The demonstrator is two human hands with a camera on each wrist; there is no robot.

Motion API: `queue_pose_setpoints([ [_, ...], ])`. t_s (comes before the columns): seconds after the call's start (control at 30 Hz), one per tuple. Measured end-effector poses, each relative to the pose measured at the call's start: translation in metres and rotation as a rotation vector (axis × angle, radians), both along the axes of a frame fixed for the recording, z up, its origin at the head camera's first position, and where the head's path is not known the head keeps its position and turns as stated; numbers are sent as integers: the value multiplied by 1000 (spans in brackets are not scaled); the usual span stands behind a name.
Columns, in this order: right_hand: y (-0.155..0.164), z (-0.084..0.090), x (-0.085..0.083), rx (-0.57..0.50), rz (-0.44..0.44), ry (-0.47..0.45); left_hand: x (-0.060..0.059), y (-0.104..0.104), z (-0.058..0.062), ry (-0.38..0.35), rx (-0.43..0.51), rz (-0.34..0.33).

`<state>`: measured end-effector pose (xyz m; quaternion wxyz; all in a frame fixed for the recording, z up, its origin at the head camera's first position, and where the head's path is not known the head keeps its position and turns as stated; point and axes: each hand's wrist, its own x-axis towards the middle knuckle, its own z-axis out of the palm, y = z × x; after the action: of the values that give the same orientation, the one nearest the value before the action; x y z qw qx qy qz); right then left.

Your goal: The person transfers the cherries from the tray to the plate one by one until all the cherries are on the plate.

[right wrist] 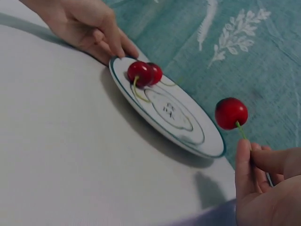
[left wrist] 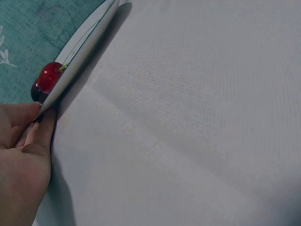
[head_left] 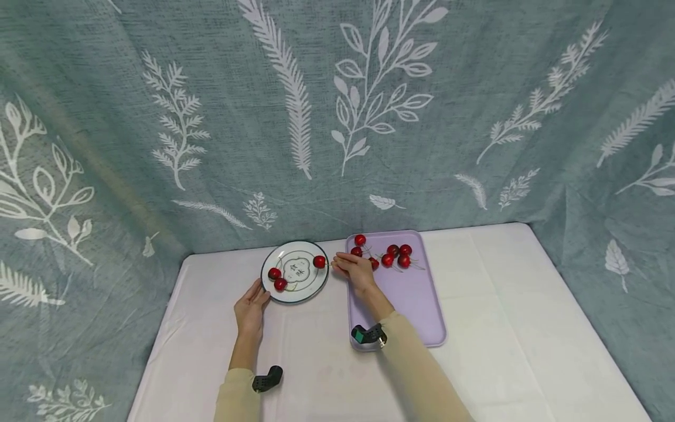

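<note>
A round white plate (head_left: 308,286) with a dark rim lies on the white table and carries two red cherries (head_left: 277,279). My left hand (head_left: 252,305) holds the plate's near-left rim (left wrist: 70,70) between thumb and fingers. My right hand (head_left: 352,268) pinches the green stem of a third cherry (head_left: 319,261), which hangs just above the plate's right edge (right wrist: 214,146); the right wrist view has this cherry (right wrist: 231,113) in the air. Several more cherries (head_left: 392,255) lie at the far end of a lilac tray (head_left: 416,305).
A teal leaf-patterned curtain (head_left: 337,117) hangs behind and to both sides of the table. The tray sits right of the plate, under my right forearm. White tablecloth (head_left: 527,328) stretches to the right and near edge.
</note>
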<state>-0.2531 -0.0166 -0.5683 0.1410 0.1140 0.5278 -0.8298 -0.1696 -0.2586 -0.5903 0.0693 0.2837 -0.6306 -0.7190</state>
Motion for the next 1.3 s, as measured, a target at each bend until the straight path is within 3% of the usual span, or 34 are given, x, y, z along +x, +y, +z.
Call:
queue_pose_setpoints([
  [0.33,-15,7,0,46,52,60,-2,0,-1,15,12,-2],
  [0.57,-20,1,-8,65,76,39,-2,5,-2,0,9,-17],
  [0.83,-35,-2,-6,69,102,33,0,-3,-4,12,6,-8],
  [0.93,-42,-17,-13,30,114,100,0,-3,-3,8,-1,-10],
  [1.07,-53,-25,-15,50,125,140,1,-3,-1,1,-1,-2],
  [1.17,-60,-10,-3,158,85,104,1,-1,-1,4,5,-2],
  [1.3,-66,2,8,225,33,122,1,-1,-2,20,11,-2],
])
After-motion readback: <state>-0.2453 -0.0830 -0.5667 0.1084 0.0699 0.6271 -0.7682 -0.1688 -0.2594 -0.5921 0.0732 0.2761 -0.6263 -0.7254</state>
